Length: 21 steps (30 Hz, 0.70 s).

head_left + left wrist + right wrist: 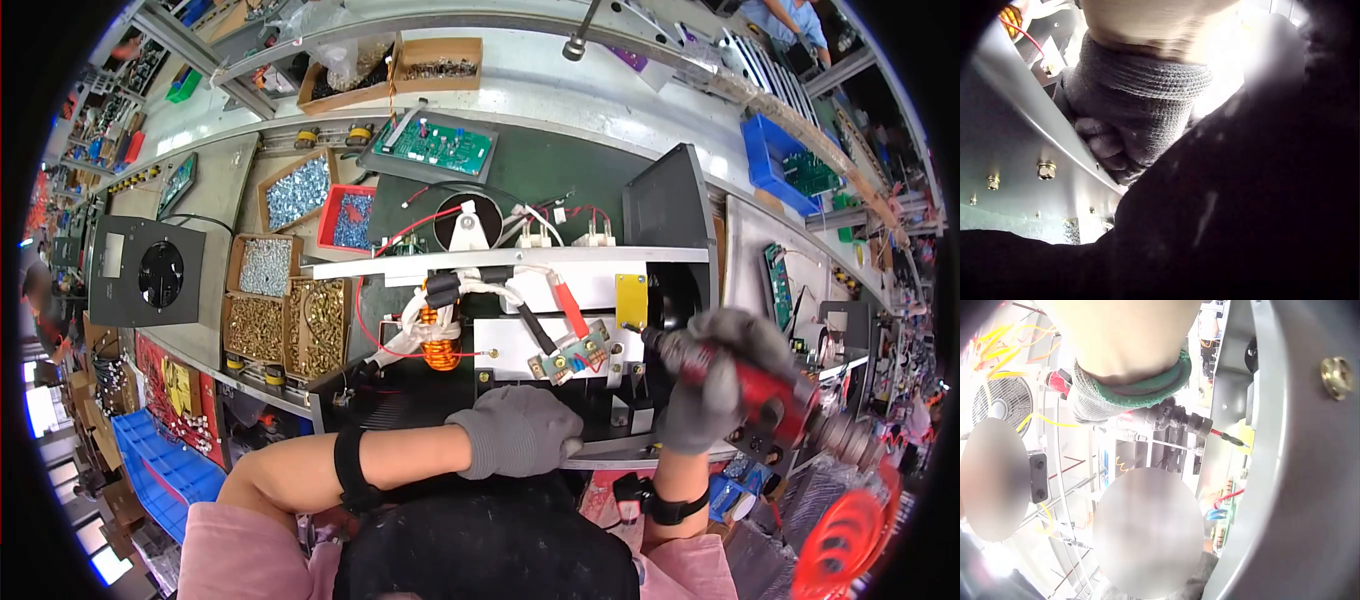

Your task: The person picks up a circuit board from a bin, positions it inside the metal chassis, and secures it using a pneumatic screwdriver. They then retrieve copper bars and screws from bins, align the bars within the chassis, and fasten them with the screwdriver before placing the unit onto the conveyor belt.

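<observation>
In the head view my gloved right hand [705,400] grips a red power screwdriver [780,395] with a metallic rear end. Its bit [1230,439] points at a yellow plate [630,295] inside an open metal chassis [500,257], with the tip right at the plate in the right wrist view. My gloved left hand [525,430] rests at the chassis's near edge, fingers curled in the left wrist view [1135,112], and no held thing shows. Between the hands and the far wall sit a small green circuit board [572,362], a copper coil [440,353] and a red wire [375,343].
Left of the chassis stand cardboard boxes of brass fasteners [255,325] and silver fasteners [265,262], plus a red bin [330,235]. Behind lies a larger green circuit board [435,148]. A coiled red hose [845,540] hangs at the lower right. A grey fan panel [120,285] is far left.
</observation>
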### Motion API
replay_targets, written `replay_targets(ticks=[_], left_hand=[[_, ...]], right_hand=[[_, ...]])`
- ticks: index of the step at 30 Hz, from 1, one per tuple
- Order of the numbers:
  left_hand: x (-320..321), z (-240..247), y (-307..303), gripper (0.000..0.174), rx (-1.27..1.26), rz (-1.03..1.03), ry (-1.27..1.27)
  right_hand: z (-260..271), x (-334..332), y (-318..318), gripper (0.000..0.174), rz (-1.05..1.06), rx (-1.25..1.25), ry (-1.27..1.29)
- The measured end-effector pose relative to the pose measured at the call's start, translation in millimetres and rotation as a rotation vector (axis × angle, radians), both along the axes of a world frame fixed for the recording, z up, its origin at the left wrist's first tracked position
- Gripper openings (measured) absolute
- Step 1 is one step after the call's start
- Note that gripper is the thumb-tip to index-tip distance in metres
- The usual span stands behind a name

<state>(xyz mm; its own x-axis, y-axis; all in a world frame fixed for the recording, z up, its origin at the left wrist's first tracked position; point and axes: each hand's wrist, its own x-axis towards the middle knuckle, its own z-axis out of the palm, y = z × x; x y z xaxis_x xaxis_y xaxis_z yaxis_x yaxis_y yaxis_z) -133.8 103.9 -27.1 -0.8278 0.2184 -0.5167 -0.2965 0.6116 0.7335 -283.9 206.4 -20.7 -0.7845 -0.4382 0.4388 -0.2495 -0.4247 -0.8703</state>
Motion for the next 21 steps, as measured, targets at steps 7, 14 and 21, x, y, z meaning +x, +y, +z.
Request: replay_targets(ticks=[7, 14, 21], left_hand=[[-3, 6, -3, 0.031, 0.027, 0.031, -0.050], [2, -2, 0, 0.029, 0.017, 0.022, 0.006], [4, 0, 1, 0.029, 0.013, 0.059, 0.014]], right_hand=[[10, 0, -13, 0.041, 0.012, 0.159, 0.020], [5, -2, -12, 0.036, 0.126, 0.058, 0.168], [0, -2, 1, 0.047, 0.099, 0.009, 0.199]])
